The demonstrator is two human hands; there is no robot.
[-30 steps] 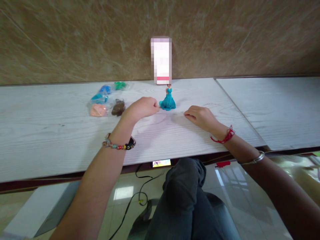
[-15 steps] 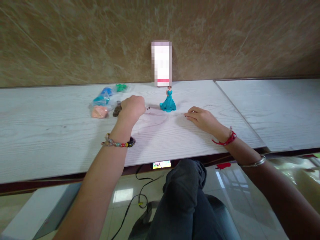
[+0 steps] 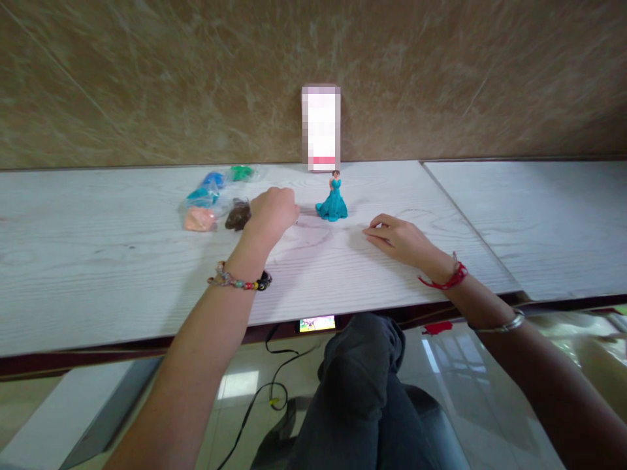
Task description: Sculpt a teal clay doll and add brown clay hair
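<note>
A small figurine in a teal dress [image 3: 332, 203] stands on the white wooden table [image 3: 98, 261], just in front of a blurred upright phone [image 3: 321, 128] that leans on the wall. My left hand [image 3: 272, 211] is curled into a loose fist a short way left of the figurine, beside a brown clay lump [image 3: 238, 215]. What its fingers hold is hidden. My right hand [image 3: 399, 238] rests on the table to the right of the figurine, with thumb and fingers drawn together. It does not touch the figurine.
Bags of clay lie left of my left hand: peach [image 3: 199, 219], blue [image 3: 206, 187] and green [image 3: 240, 172]. A second tabletop [image 3: 533, 215] joins at the right. Below the table edge are my knee [image 3: 362, 365] and a black cable [image 3: 267, 385].
My left hand drew back from the figurine's skirt to the left and now sits a small gap away. The right hand stayed nearly still.
</note>
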